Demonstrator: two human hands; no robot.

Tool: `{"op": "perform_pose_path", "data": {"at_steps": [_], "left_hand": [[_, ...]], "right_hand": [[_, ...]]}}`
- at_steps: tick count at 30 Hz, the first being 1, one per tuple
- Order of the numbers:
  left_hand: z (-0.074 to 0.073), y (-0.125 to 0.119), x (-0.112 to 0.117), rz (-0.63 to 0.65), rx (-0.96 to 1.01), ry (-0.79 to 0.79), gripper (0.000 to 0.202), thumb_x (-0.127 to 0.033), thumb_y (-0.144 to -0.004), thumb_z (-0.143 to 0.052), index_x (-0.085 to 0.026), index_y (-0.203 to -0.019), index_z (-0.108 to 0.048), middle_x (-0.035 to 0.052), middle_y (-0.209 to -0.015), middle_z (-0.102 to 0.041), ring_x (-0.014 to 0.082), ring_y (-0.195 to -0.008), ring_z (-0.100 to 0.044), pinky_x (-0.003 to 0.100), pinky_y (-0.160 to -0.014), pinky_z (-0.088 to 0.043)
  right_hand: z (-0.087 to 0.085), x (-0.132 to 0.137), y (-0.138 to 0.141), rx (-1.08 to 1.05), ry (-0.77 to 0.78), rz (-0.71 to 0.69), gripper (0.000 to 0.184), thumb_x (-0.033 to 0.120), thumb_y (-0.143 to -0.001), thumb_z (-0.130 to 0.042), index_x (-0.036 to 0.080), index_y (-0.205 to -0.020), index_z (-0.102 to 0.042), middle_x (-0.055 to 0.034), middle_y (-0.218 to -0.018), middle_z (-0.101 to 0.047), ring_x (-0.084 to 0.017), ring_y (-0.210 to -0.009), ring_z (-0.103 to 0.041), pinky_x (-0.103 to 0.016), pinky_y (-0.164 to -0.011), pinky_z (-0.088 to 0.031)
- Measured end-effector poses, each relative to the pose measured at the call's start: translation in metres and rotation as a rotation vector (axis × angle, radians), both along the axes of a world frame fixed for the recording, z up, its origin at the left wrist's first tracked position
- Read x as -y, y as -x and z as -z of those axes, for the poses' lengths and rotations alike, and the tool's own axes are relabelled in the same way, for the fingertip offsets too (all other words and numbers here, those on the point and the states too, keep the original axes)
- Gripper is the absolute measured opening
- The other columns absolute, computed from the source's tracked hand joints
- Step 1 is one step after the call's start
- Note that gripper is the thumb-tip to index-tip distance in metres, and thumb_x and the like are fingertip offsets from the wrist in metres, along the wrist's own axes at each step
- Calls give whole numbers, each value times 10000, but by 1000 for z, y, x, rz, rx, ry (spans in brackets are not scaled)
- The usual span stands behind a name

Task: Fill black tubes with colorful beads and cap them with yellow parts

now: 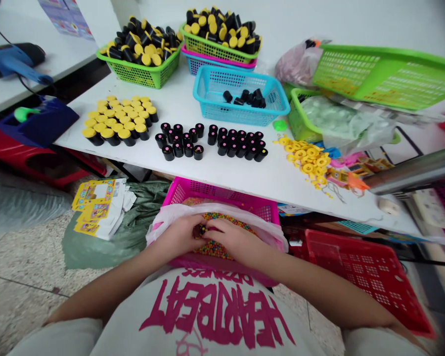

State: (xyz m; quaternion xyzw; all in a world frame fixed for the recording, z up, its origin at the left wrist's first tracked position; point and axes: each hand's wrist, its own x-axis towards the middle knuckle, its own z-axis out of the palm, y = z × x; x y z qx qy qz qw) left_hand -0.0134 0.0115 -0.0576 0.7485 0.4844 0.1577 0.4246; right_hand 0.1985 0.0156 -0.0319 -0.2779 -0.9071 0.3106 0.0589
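Observation:
My left hand (181,236) is closed around a small dark cup (198,231), mostly hidden by the fingers. My right hand (230,238) meets it there, its fingers bent together at the cup's mouth; what they hold, if anything, is hidden. Both hands are just above many small multicoloured beads (222,251) in a white plastic bag (270,232). The bag lines a pink basket (222,194) close to my body. On the white table (215,173) ahead stand several black cups (241,143) in two groups, with pink spots on top.
Yellow-capped black cups (120,118) stand at the table's left. Green baskets (144,74) hold more of them behind. A blue basket (241,111) contains a few black cups. Yellow rings (307,158) lie at right. A red crate (367,277) sits below, right.

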Motion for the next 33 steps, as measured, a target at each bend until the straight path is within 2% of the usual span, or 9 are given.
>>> {"op": "perform_pose_path", "data": {"at_steps": [5, 8, 13, 15, 17, 21, 25, 29, 33], "left_hand": [[-12, -1, 3, -35, 19, -19, 221, -226, -766, -624, -206, -977, -686, 10, -841, -715, 165, -730, -636, 275, -682, -485], [-29, 7, 3, -104, 51, -58, 246, -258, -764, -649, -214, -1000, -699, 17, -904, -738, 166, -765, -665, 277, -724, -520], [-64, 55, -28, -472, -29, -159, 403, -434, -755, -689, -230, -1102, -687, 14, -917, -754, 179, -739, -691, 282, -706, -559], [-70, 77, -53, -636, -150, -256, 438, -461, -719, -711, -217, -1083, -698, 24, -890, -757, 207, -783, -701, 299, -752, -556], [-68, 92, -80, -714, -239, -294, 452, -468, -691, -725, -203, -1058, -710, 34, -853, -753, 228, -821, -704, 311, -792, -546], [-54, 101, -124, -670, -221, -290, 476, -492, -685, -720, -186, -1050, -713, 55, -889, -754, 224, -834, -699, 308, -808, -536], [-49, 104, -145, -597, -152, -269, 587, -515, -645, -736, -173, -1118, -674, 77, -980, -740, 222, -860, -695, 304, -797, -535], [-71, 100, -146, -608, -217, -348, 733, -501, -647, -748, -192, -1286, -565, 88, -1115, -678, 193, -785, -669, 323, -792, -527], [-102, 57, -151, -591, -311, -630, 454, -506, -805, -620, -179, -1117, -666, 71, -900, -632, 215, -825, -620, 337, -852, -491]], "right_hand": [[-19, -6, -8, -2, 41, 62, 477, -23, -840, -417, 200, -1214, -613, -73, -1366, -536, -178, -1297, -460, -360, -1092, -395], [-21, -7, -16, 68, 60, 103, 491, -20, -805, -443, 213, -1198, -623, -68, -1261, -605, -189, -1206, -540, -360, -1053, -430], [20, -6, -17, 431, 20, 172, 360, -15, -807, -472, 134, -1066, -671, -149, -1122, -652, -245, -1031, -630, -369, -940, -496], [39, -6, -10, 544, -9, 188, 385, -50, -807, -433, 123, -1055, -669, -162, -1115, -658, -256, -1024, -638, -378, -929, -503], [52, -6, -2, 575, -9, 185, 394, -59, -814, -417, 130, -1055, -666, -153, -1108, -665, -241, -976, -657, -352, -893, -521], [63, -4, 19, 530, -1, 126, 367, -42, -804, -454, 112, -1063, -664, -158, -1105, -663, -224, -910, -671, -313, -829, -539], [70, -4, 36, 466, 22, 60, 311, 34, -783, -531, 94, -1061, -657, -155, -1086, -651, -239, -887, -670, -318, -777, -550], [78, -6, 40, 402, 47, 57, 292, 88, -808, -519, 112, -1071, -642, -136, -1108, -634, -218, -875, -667, -300, -749, -544], [81, -8, 37, 352, 54, 44, 283, 102, -821, -494, 112, -1060, -645, -128, -1112, -630, -211, -900, -661, -286, -752, -532]]}}
